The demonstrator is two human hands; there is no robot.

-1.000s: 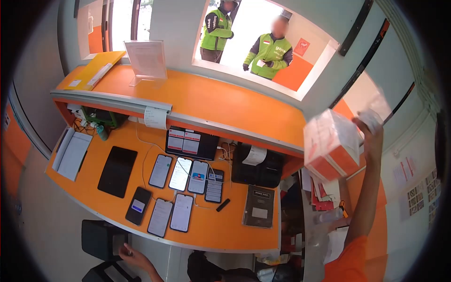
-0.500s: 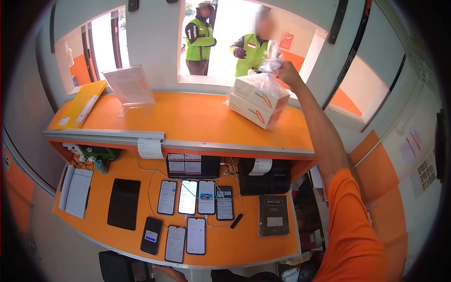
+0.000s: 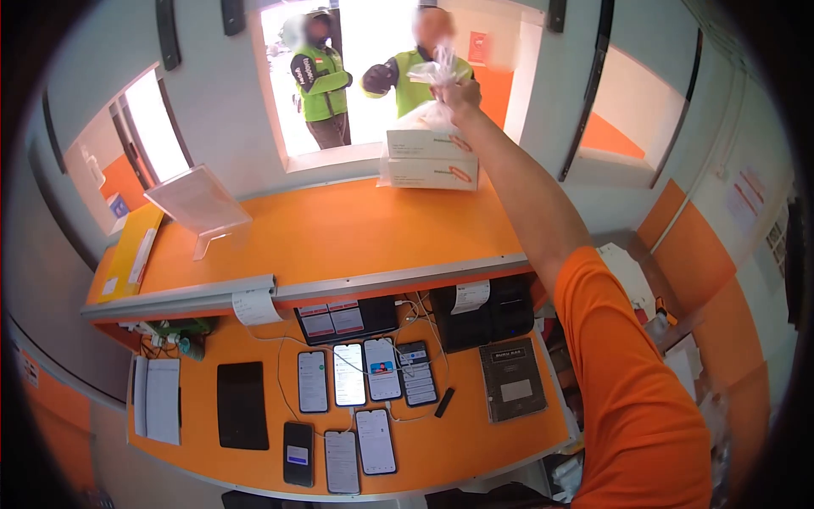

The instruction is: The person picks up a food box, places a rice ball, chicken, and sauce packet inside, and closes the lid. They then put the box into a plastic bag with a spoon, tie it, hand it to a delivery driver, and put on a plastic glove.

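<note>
My right hand (image 3: 460, 96) is closed round the gathered neck of a clear plastic bag (image 3: 434, 114), out at the end of my stretched arm. Inside the bag lie two white boxes (image 3: 430, 174) with orange oval marks, one stacked on the other. They overlap the far edge of the orange counter (image 3: 322, 229), right by the window opening. A person in a green vest (image 3: 409, 85) stands just beyond the bag, one gloved arm bent. My left hand is out of the frame.
Another person in a green vest (image 3: 322, 95) stands farther left outside. An acrylic stand (image 3: 199, 204) and a yellow envelope (image 3: 131, 254) occupy the counter's left. On the desk below are several phones (image 3: 348, 374) with cables, a black tablet (image 3: 242, 405) and a dark notebook (image 3: 514, 379).
The bag with its boxes has moved away from me and left, from above the counter to the window. My left hand has left the bottom of the view, and the camera has shifted.
</note>
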